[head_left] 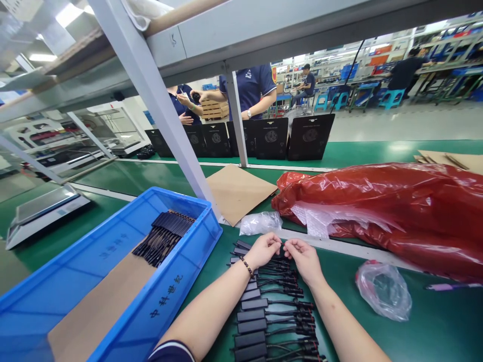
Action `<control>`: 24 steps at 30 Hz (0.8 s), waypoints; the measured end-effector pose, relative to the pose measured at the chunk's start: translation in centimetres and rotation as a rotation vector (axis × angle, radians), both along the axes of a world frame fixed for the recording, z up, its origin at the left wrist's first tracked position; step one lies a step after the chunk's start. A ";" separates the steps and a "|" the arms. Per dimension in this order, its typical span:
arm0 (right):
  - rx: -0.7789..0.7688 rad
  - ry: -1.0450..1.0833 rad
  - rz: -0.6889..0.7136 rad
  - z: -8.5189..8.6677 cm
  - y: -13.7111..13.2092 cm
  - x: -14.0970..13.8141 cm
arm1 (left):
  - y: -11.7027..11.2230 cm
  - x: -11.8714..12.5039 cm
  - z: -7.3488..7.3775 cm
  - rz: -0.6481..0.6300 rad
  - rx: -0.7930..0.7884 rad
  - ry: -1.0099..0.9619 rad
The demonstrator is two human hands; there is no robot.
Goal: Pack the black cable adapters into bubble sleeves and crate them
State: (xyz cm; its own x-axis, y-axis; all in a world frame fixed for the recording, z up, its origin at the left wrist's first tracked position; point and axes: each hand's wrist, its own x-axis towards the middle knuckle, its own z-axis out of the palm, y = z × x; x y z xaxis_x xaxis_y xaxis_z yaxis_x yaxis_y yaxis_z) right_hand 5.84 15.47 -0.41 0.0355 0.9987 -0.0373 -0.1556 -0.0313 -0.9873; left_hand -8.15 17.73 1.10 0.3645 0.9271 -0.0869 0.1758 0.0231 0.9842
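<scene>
while both your forearms reach forward over the green desk (433, 334), your left hand (267, 249) and right hand (305, 259) nearly meet above the far end of a column of black cable modules (251, 315). on each side your grip has thumb and fingertips drawn close together; what sits between them is too small to make out, so i cannot tell whether either is clamped on a cable end. the modules lie side by side on the desk beneath and between your arms, flat bodies toward your left, cables (290, 319) toward your right. your left wrist wears a beaded bracelet (247, 265).

to your left stands a blue bin (196, 251) with dark writing on its side; in it, more black modules (162, 239) rest on a cardboard liner (101, 301). just beyond your hands lies a crumpled clear bag (260, 222), near a brown cardboard sheet (239, 191). to your right are a large red plastic bag (415, 211), showing bubble wrap (317, 218) at its opening, a clear plastic bundle (383, 290) and a pale purple pen (449, 287). farther back, black boxes (310, 137) stand upright in a row, with two people in dark shirts behind them.
</scene>
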 end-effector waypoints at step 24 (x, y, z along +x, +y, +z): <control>-0.045 -0.118 0.253 -0.4 0.2 0.4 | -0.4 -0.1 0.7 -0.006 -0.102 0.005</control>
State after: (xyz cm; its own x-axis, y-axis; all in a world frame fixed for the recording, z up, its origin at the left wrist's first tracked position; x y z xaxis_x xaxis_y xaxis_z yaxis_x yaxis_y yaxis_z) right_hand 6.26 15.66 -0.80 -0.2079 0.9738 -0.0918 -0.0213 -0.0983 -0.9949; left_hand -8.24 17.31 1.76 0.3691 0.9112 -0.1829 0.1815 0.1223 0.9757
